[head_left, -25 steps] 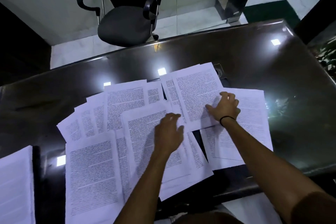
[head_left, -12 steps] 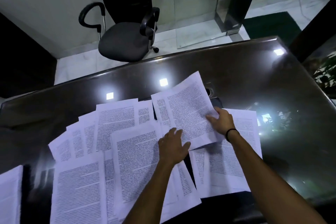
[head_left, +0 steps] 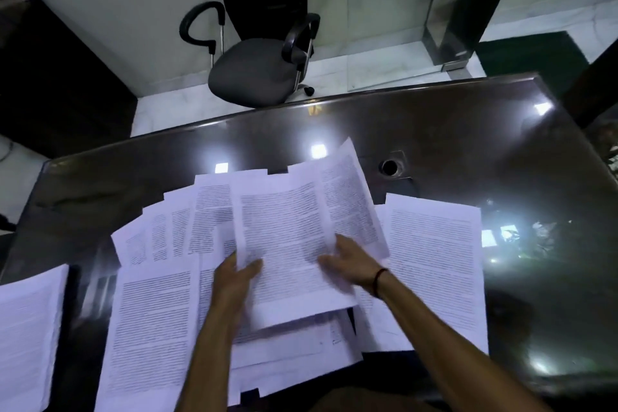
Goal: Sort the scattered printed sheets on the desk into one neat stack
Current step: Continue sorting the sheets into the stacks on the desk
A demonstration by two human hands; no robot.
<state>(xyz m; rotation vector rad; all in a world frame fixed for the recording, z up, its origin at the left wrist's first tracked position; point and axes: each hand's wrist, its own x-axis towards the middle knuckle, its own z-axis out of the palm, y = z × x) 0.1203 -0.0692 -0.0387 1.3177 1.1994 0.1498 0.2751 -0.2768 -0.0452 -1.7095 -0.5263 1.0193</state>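
Observation:
Several printed sheets lie fanned and overlapping across the dark glossy desk [head_left: 468, 144]. In the middle, one printed sheet [head_left: 284, 244] is lifted off the pile and held between both hands. My left hand [head_left: 234, 281] pinches its left edge. My right hand [head_left: 351, 264], with a dark band at the wrist, grips its right side, thumb on top. A tilted sheet [head_left: 351, 201] sits right behind the right hand's fingers, and the hand appears to hold it as well. Loose sheets stay flat at the left [head_left: 150, 328] and at the right [head_left: 434, 261]. Both hands are blurred.
A separate pile of paper [head_left: 26, 328] lies at the desk's left near edge. A round cable hole [head_left: 389, 166] sits in the desk beyond the sheets. A grey office chair [head_left: 254, 77] stands across the desk. Bare desk surface stretches to the right and far side.
My right hand has carried the tilted sheets leftward over the middle pile. My left hand, which was pressing flat on the papers, now holds the edge of a lifted sheet.

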